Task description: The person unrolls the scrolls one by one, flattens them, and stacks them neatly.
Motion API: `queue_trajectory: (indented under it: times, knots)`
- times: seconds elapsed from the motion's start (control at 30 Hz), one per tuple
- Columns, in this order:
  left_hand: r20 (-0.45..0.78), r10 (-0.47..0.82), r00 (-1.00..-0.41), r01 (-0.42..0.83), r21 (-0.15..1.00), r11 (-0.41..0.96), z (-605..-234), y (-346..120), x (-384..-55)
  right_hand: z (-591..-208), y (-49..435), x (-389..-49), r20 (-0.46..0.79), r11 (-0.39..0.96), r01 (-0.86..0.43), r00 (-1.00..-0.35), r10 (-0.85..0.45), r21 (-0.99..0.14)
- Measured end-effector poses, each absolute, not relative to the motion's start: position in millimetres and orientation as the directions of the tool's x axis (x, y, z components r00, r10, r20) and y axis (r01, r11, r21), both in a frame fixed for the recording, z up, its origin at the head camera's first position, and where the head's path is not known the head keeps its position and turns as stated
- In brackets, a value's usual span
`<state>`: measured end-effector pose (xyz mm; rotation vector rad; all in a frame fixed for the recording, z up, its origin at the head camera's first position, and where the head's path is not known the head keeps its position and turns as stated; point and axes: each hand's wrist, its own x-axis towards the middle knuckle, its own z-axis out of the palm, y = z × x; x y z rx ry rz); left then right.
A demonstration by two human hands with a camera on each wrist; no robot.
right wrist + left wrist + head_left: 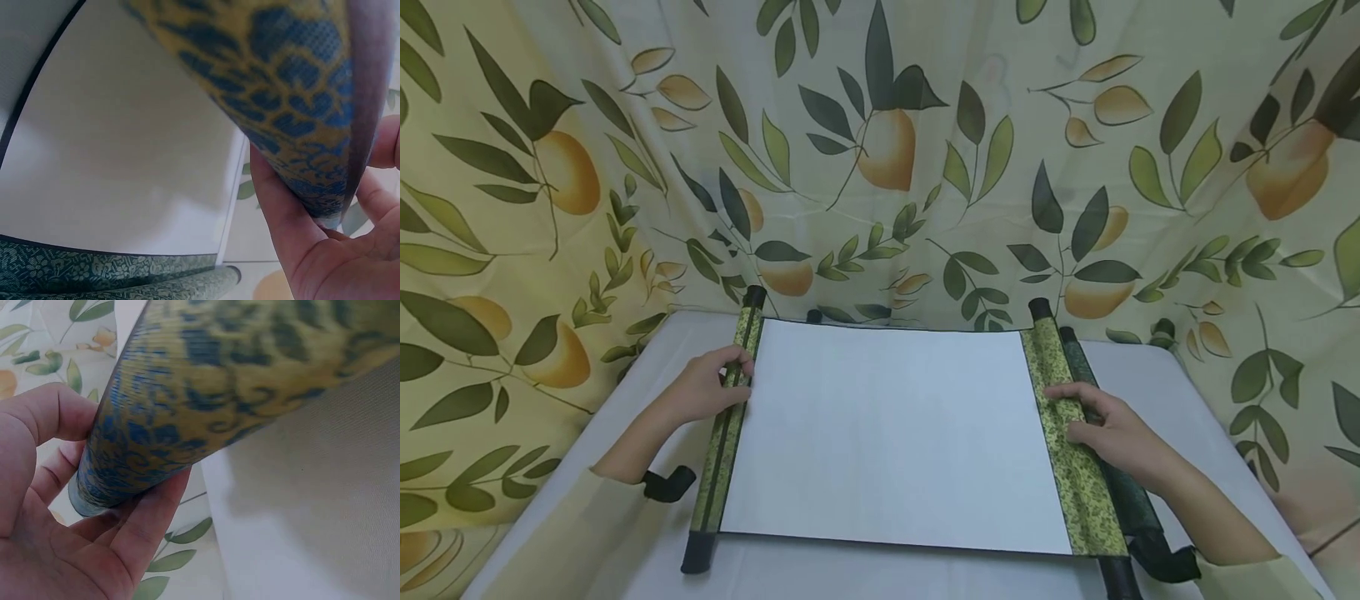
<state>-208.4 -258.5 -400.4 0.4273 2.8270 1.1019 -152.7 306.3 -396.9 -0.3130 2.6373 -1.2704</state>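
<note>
A blank white scroll is spread between two patterned yellow-green rolled ends with dark rod tips. My left hand grips the left rolled end. Up close in the left wrist view, the fingers and thumb of that hand curl round the blue-and-yellow patterned roll. On the other side, my right hand holds the scroll's right patterned end, with fingers over its top. In the right wrist view, thumb and fingers close round the patterned roll. Part of each hand is hidden behind the rolls.
Just right of the scroll lies a dark green patterned roll, partly under my right hand and wrist. Everything rests on a table with a white cover. A curtain printed with fruit and leaves hangs behind the far edge.
</note>
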Motion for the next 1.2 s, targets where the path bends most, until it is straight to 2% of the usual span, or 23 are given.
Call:
queue_trajectory:
  times: [1.2]
  knots:
    - [0.054, 0.274, -0.96, 0.235, 0.685, 0.69, -399.4, -271.1, -211.8, -397.8, 309.7, -154.4, -0.092, 0.63, -0.105, -0.958, -0.271, -0.769]
